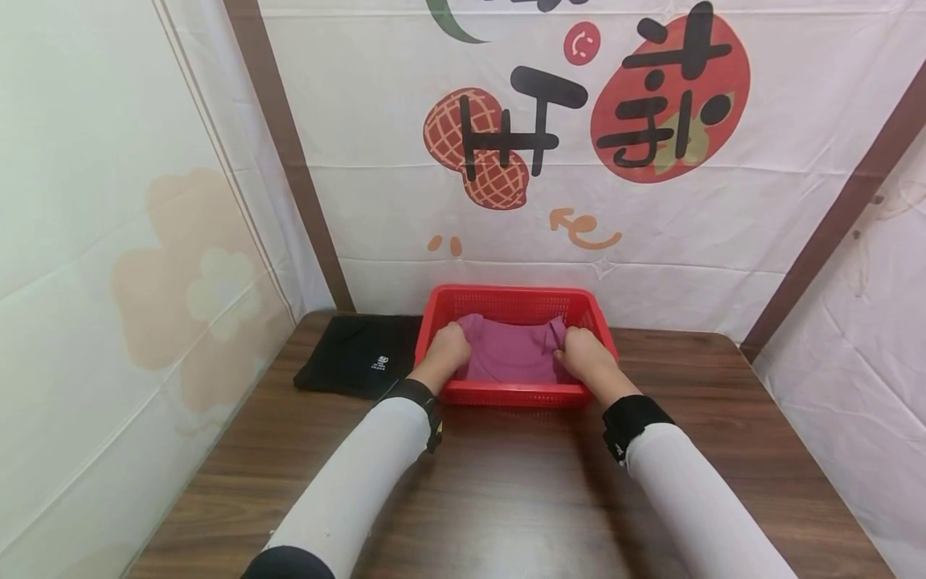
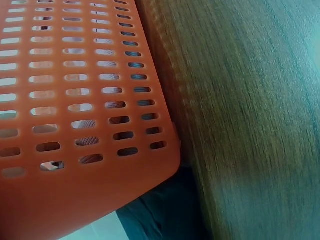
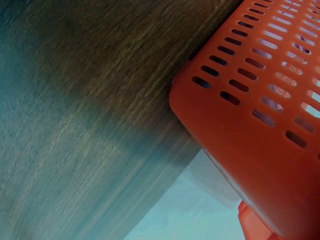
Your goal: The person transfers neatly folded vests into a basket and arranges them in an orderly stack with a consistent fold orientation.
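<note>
A purple shirt (image 1: pixel 510 350) with a curved neckline seam lies inside a red plastic basket (image 1: pixel 517 394) in the head view. My left hand (image 1: pixel 450 347) grips its left side within the basket. At the opposite side, my right hand (image 1: pixel 586 358) pinches a bunched fold of the shirt. Both wrist views are mostly filled by the basket's slotted wall (image 2: pixel 100 175), which hides the hands' grip; the right wrist view shows its rounded corner (image 3: pixel 215 115).
Left of the basket, a folded black garment (image 1: pixel 354 354) with a small white print lies on the brown wooden table (image 1: pixel 499 498). A printed white cloth wall (image 1: pixel 391 161) stands right behind the basket, and another cloth wall (image 1: pixel 94 362) runs along the left.
</note>
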`<state>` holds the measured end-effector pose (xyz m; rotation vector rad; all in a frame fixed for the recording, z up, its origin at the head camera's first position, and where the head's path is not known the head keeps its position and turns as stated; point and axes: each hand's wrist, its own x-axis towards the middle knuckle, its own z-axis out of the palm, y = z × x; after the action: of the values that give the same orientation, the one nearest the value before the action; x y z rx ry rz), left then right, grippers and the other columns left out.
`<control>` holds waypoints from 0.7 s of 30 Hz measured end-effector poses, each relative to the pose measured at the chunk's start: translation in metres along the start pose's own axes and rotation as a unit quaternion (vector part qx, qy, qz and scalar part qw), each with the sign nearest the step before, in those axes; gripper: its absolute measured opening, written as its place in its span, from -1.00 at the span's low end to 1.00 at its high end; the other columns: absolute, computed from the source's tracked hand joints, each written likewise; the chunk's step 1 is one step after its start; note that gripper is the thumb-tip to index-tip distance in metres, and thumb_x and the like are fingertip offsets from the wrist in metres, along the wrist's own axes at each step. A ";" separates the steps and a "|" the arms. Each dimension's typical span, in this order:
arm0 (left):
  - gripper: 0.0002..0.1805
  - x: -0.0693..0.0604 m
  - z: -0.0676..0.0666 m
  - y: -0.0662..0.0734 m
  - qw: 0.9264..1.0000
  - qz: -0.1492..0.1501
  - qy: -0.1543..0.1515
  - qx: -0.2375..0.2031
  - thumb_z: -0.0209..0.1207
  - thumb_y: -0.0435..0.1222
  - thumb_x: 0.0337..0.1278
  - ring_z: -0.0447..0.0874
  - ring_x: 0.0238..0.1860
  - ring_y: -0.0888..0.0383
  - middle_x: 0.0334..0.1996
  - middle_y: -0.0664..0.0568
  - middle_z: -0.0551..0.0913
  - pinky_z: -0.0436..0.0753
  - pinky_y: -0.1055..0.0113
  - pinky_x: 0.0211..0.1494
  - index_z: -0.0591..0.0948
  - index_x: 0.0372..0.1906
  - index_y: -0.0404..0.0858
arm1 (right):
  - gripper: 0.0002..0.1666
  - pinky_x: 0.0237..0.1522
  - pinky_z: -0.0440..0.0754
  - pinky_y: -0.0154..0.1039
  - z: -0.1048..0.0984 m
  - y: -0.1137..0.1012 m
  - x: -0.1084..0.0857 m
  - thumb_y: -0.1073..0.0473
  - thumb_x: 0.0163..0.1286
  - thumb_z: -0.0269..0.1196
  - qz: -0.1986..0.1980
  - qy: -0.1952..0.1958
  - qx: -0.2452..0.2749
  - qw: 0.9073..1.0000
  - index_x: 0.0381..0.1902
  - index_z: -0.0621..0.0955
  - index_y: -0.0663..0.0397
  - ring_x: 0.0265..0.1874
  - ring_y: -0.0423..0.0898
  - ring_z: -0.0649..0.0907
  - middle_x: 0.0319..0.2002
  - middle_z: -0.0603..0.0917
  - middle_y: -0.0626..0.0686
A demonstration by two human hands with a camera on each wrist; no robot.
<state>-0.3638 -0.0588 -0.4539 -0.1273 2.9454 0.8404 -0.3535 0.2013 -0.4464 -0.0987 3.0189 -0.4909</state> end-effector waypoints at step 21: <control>-0.23 0.003 0.007 -0.001 0.996 0.007 -0.038 0.077 0.24 -0.28 0.26 0.61 0.18 -0.06 0.18 -0.25 0.60 0.60 0.03 0.31 0.25 0.50 -0.43 | -0.73 -0.17 0.67 -0.09 0.001 -0.003 0.000 0.13 0.37 0.32 0.017 -0.016 -0.003 1.000 -0.10 0.57 0.18 -0.26 0.03 0.63 -0.23 0.61 0.16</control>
<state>-0.3666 -0.0564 -0.4607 -0.0650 2.9288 0.6029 -0.3535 0.1979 -0.4464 -0.0566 2.9848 -0.4732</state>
